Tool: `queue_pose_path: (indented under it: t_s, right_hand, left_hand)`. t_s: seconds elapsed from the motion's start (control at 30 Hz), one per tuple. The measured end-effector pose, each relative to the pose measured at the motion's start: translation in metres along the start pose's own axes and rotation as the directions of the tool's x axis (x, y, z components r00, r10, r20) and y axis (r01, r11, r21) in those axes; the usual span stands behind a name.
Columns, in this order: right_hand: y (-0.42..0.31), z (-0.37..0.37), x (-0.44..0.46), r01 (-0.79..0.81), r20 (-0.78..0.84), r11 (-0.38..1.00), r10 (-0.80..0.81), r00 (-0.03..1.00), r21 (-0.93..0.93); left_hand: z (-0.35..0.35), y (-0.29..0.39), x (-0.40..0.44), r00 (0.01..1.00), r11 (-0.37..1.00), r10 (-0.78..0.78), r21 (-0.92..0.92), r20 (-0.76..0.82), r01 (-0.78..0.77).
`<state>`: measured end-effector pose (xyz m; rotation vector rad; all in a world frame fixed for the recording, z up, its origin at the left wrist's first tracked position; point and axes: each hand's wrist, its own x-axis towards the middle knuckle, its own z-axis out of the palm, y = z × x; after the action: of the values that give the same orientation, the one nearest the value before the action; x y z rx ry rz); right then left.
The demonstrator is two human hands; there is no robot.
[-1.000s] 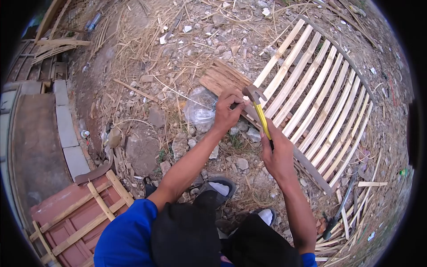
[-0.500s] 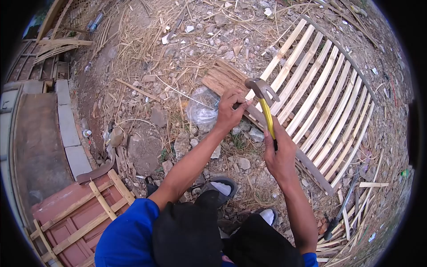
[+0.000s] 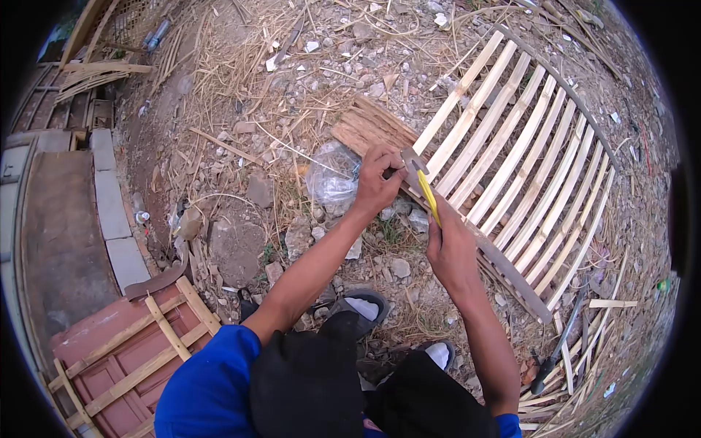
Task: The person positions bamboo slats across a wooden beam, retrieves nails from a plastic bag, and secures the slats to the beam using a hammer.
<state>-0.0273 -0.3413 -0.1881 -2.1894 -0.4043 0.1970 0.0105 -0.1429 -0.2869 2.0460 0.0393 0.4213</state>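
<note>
My right hand (image 3: 451, 244) is wrapped round the yellow and black handle of a hammer (image 3: 426, 191). The hammer's head is low at the near left end of a slatted wooden frame (image 3: 488, 146), beside my left hand. My left hand (image 3: 380, 179) has its fingers pinched together at that same end; what they hold is too small to make out. Pale slats run from a grey near rail (image 3: 515, 279) to a curved far rail. Under the frame's left corner lies a rough brown wood block (image 3: 371, 125).
A crumpled clear plastic bag (image 3: 330, 175) lies left of the block. Stones and dry straw cover the ground. A long-bladed tool (image 3: 562, 347) and loose strips lie at the lower right. A reddish panel with wooden battens (image 3: 120, 358) is at the lower left.
The hammer rose slightly and turned, then came down onto the frame's end beside my left hand. My left hand has stayed nearly in place.
</note>
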Motion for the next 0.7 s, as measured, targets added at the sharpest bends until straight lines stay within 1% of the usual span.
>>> queue_pose_path:
  t_s: [0.07,0.1,0.2,0.27,0.37,0.47,0.5,0.6,0.7]
  right_hand:
    - [-0.006,-0.006,0.004,-0.048,-0.011,0.997,0.048,0.999,0.053]
    - [-0.012,-0.01,0.002,-0.042,-0.026,0.996,0.044,0.999,0.083]
    - [-0.021,-0.019,0.004,-0.005,-0.092,0.99,0.018,0.996,0.138]
    - [-0.018,-0.015,0.001,0.014,-0.135,0.988,0.006,0.991,0.151]
    - [0.003,-0.003,0.002,0.004,-0.007,1.0,-0.004,1.0,0.013]
    - [-0.019,-0.021,0.011,-0.08,-0.032,0.995,0.082,0.996,0.065]
    - [-0.023,-0.026,0.011,-0.099,-0.048,0.989,0.105,0.993,0.111]
    - [-0.027,-0.029,0.007,-0.057,-0.101,0.985,0.074,0.992,0.163]
    - [-0.007,-0.008,0.002,0.028,-0.033,0.999,-0.026,0.999,0.047]
  left_hand:
    - [0.003,-0.004,0.004,0.997,0.998,0.069,0.012,-0.021,-0.068]
    - [0.001,-0.002,0.002,0.995,0.996,0.092,0.019,-0.027,-0.092]
    - [0.0,0.004,0.001,0.997,0.995,0.07,0.075,-0.023,-0.068]
    - [-0.001,0.001,0.002,0.995,0.993,0.095,0.077,-0.013,-0.094]
    - [0.0,0.0,0.002,0.993,0.991,0.116,0.072,-0.02,-0.115]
    - [-0.001,0.001,0.001,0.995,0.993,0.1,0.067,-0.007,-0.099]
    - [-0.001,0.001,0.001,0.996,0.994,0.091,0.064,-0.002,-0.09]
    - [0.001,0.002,0.002,0.992,0.988,0.125,0.092,-0.019,-0.123]
    - [-0.001,0.003,0.003,0.992,0.991,0.123,0.054,-0.016,-0.122]
